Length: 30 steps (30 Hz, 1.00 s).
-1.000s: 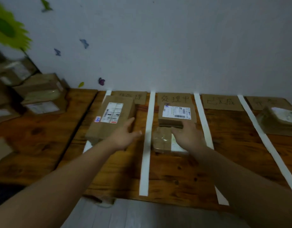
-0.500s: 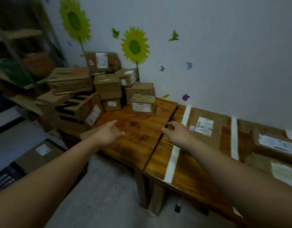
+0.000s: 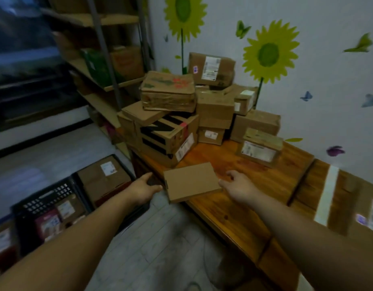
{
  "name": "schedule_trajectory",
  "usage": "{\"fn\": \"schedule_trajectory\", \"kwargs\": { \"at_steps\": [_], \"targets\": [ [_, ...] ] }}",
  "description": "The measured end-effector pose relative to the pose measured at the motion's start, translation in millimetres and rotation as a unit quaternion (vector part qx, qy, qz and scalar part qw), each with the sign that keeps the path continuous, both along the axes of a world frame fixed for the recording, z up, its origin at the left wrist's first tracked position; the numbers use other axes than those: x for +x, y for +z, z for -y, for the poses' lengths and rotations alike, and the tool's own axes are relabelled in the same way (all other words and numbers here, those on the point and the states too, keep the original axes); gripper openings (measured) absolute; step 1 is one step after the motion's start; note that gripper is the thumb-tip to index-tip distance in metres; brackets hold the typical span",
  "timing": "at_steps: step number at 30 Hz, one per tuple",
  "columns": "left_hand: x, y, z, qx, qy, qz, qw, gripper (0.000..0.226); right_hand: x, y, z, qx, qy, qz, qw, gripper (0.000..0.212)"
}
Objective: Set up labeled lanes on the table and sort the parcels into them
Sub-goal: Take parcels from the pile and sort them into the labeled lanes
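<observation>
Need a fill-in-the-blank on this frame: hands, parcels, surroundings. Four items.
1. The flat parcel lies between the left hand and right hand, on the wooden ____.
2. The black crate holding parcels stands on the ____.
3. The yellow wall stickers are ____.
4. The tape strip marking a lane is coloured ____.
Missing words: table; floor; sunflowers; white.
</observation>
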<state>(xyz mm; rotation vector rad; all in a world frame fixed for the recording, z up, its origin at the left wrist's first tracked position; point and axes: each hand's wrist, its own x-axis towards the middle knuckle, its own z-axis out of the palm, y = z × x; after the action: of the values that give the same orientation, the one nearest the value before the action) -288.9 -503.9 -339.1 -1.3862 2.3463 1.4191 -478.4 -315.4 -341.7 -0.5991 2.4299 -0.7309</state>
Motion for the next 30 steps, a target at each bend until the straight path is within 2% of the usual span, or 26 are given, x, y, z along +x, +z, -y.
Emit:
{"fn": "schedule_trajectory", "kwargs": {
  "at_steps": [4, 8, 10, 12, 17, 20, 23, 26, 28, 30],
  "targets": [
    [-47.3, -34.2, 26.0, 0.045, 0.005, 0.005, 0.999, 0.074, -33.9, -39.6, 48.6, 0.018, 0.013, 0.027, 0.999, 0.056],
    [-78.5, -75.4, 39.9, 0.12, 0.001, 0.034, 0.992, 0.085, -53.9, -79.6, 72.7, 0.067, 0.046, 0.065, 0.995, 0.064],
    [-88.7, -89.4, 39.2, 0.172, 0.019, 0.035, 0.984, 0.09, -55.0, -89.0, 75.0, 0.058, 0.056, 0.072, 0.994, 0.061],
    [-96.4, -91.2, 38.4, 0.201, 0.021, 0.039, 0.979, 0.094, -54.2, -91.5, 73.1, 0.029, 0.024, 0.071, 0.997, 0.057],
    [-114.4, -73.6, 41.4, 0.17, -0.037, 0.014, 0.985, 0.086, -60.0, -67.3, 57.9, 0.001, -0.099, 0.112, 0.989, 0.055],
    [-128.7, -49.0, 40.0, 0.086, -0.1, -0.015, 0.991, 0.059, -55.8, -41.5, 41.2, -0.005, -0.186, 0.072, 0.98, 0.054],
    [-145.3, -11.1, 37.4, 0.047, -0.155, -0.087, 0.983, 0.035, -44.3, -6.6, 21.6, -0.078, -0.298, 0.054, 0.95, 0.059],
    [-159.3, 28.3, 33.0, 0.102, -0.193, -0.122, 0.968, 0.043, -28.0, 32.6, -3.9, -0.145, -0.367, 0.016, 0.919, 0.07],
    [-165.6, 51.1, 25.3, 0.088, -0.247, -0.13, 0.956, 0.055, -15.7, 52.1, -22.9, -0.182, -0.368, -0.012, 0.912, 0.07],
    [-171.2, 67.9, 13.3, 0.047, -0.289, -0.152, 0.944, 0.064, -5.1, 66.8, -41.3, -0.215, -0.359, -0.049, 0.907, 0.052]
  ]
}}
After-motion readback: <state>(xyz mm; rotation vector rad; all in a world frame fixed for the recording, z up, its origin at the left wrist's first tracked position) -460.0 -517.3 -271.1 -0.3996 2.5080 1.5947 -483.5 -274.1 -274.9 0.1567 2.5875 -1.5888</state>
